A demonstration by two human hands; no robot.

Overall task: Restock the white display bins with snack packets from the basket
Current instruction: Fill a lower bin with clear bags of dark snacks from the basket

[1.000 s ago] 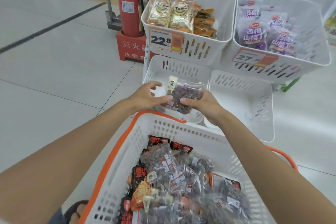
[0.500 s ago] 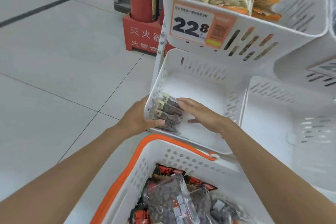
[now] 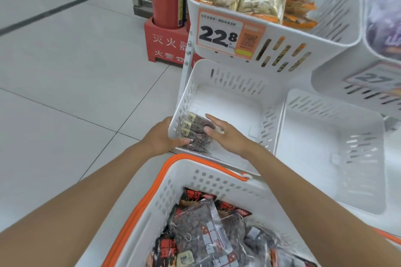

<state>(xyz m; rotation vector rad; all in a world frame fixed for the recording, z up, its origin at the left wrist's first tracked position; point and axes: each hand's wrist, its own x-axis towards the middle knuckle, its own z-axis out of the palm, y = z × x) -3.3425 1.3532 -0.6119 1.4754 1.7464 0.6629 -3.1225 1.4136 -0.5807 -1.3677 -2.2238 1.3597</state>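
Tiled floor [image 3: 65, 82] lies left. My left hand [image 3: 161, 136] clasps the near-left corner of the lower bin [image 3: 234, 110], apparently steadying it, while my right hand [image 3: 225, 136], fingers straight, presses the snack packets [image 3: 195, 129] on edge against its left wall.

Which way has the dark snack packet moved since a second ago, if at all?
Yes. The dark packet dropped from above the lower left bin into its near left corner.

lower bin [image 3: 227, 108] open above, upper bin [image 3: 314, 50] overhanging its back
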